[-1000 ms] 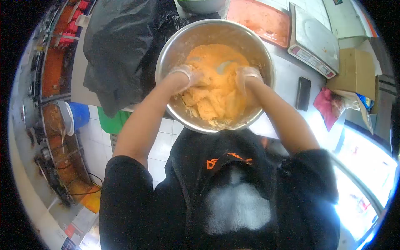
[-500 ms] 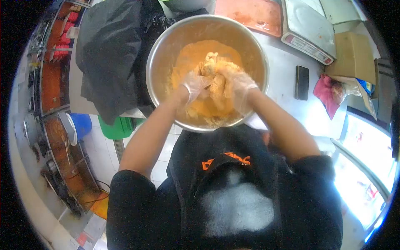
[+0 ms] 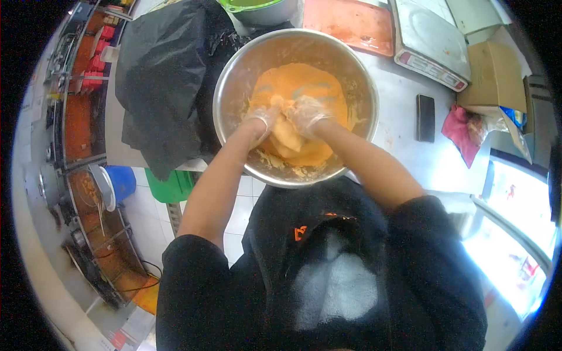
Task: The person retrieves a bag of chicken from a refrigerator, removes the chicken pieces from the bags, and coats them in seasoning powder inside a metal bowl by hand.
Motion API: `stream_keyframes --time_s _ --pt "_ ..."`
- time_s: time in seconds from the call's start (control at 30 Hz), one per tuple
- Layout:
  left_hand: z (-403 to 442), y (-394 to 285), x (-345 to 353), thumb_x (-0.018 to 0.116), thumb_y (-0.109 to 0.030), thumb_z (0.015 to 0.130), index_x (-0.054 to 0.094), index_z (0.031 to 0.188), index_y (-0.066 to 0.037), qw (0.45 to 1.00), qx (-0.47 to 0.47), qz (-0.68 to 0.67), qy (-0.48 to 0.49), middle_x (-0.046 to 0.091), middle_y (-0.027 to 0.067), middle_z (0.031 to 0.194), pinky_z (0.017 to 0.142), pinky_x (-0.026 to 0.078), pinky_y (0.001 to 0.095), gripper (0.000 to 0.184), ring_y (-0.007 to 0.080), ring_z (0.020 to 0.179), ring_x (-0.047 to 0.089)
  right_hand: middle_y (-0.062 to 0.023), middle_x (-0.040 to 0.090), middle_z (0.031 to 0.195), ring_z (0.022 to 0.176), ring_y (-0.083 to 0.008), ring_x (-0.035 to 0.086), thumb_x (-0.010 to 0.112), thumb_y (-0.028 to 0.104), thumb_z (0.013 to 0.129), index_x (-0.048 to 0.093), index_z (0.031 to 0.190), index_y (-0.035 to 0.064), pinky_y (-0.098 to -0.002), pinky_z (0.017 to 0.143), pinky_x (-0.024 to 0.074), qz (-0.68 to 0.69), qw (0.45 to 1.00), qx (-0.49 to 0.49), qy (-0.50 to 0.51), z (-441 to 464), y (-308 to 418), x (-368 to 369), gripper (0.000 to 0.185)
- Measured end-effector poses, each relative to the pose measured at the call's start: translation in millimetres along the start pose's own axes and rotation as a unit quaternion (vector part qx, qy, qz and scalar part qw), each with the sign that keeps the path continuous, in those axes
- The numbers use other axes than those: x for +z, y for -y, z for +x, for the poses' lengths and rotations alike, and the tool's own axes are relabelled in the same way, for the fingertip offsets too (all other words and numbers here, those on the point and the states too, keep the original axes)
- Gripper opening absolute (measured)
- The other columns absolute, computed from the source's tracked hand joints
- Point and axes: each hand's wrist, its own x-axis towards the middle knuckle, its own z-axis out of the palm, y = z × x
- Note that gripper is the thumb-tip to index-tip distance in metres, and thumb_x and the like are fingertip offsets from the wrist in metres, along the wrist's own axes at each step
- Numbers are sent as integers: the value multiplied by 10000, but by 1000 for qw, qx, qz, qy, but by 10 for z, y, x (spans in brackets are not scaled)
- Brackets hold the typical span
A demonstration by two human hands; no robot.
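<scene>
A large steel mixing bowl (image 3: 220, 111) holds orange seasoned flour (image 3: 301, 76). Both hands are inside it, in clear plastic gloves dusted with flour. My left hand (image 3: 264, 119) curls around the left side of flour-coated pieces (image 3: 287, 136) that look like chicken. From the other side my right hand (image 3: 309, 115) presses on the same pieces, its fingers closed and slightly blurred. One pale, elongated piece shows between the hands, lying in the flour. Most fingertips are hidden by flour and chicken, so the number of pieces gripped cannot be made out.
Black plastic sheeting (image 3: 158, 82) covers the counter's left side. Behind the bowl are a grey pot with a green rim (image 3: 254, 6) and an orange tray (image 3: 351, 23). A weighing scale (image 3: 430, 47), a phone (image 3: 425, 118), a red cloth (image 3: 461, 131) and a cardboard box (image 3: 497, 76) stand right.
My hands have moved lower into the flour and closer together, taking the chicken pieces down from where they were lifted. The view has shifted slightly.
</scene>
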Motion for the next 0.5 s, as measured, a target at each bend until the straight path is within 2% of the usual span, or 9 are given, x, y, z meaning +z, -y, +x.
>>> stream_keyframes --time_s 0.03,0.07,0.13,0.17,0.2,0.3,0.4,0.43,0.5 --pt "-40 35 -4 357 -526 965 516 1312 -27 991 -72 -79 86 581 157 1265 951 427 381 628 288 1130 556 -171 652 1099 1037 -318 622 516 227 850 636 1112 137 -406 882 491 87 996 6 -10 -23 7 11 301" --pt "-193 -63 -67 366 -532 964 535 1298 -32 962 -142 -157 171 598 151 1233 918 455 381 625 282 1087 582 -171 652 1099 1037 -318 622 516 227 850 636 1112 137 -406 882 491 87 996 8 -9 -48 -83 14 301" --pt "-455 -245 -153 394 -558 951 543 1294 -39 958 -134 -180 181 603 158 1206 910 461 375 639 264 1051 591 -169 659 1083 1000 -297 635 534 259 848 636 1133 166 -389 816 503 221 973 -68 22 -135 -398 -18 316" --pt "-532 -298 -186 413 -569 943 554 1275 -36 965 -128 -140 181 610 161 1186 874 480 375 644 257 1033 601 -169 659 1083 1000 -297 635 534 259 848 636 1133 166 -389 816 503 220 973 -66 25 -204 -420 -31 316" --pt "-582 -309 -175 431 -581 935 565 1255 -33 970 -124 -101 181 618 164 1167 838 498 375 649 251 1015 610 -157 662 1074 958 -287 640 537 258 853 622 1147 152 -387 787 503 323 941 94 43 -308 -401 -41 325" --pt "-571 -163 -20 506 -566 915 589 1212 -40 927 -203 -174 262 628 164 1131 765 521 356 610 231 961 625 -146 663 1058 898 -272 645 543 258 861 612 1153 121 -377 748 507 487 818 296 76 -472 -397 243 329" --pt "-766 -171 346 583 -491 898 519 1285 -44 884 -187 -327 276 618 154 1162 854 531 403 595 270 1018 621 -148 661 1035 844 -258 645 555 259 872 620 1124 72 -348 721 521 651 670 339 112 -741 32 -128 321" --pt "-708 -197 509 583 -491 898 519 1285 -44 887 -185 -322 276 618 154 1162 854 531 403 595 270 1018 621 -149 660 1028 826 -253 645 559 260 876 622 1115 55 -339 712 525 681 638 341 112 -770 82 -177 321" --pt "-569 -242 798 648 -417 876 548 1248 -39 871 -238 -388 184 629 145 1126 782 550 406 540 269 969 635 -162 657 1046 876 -250 640 551 279 882 619 1136 64 -357 753 522 691 643 303 132 -498 -154 549 340"
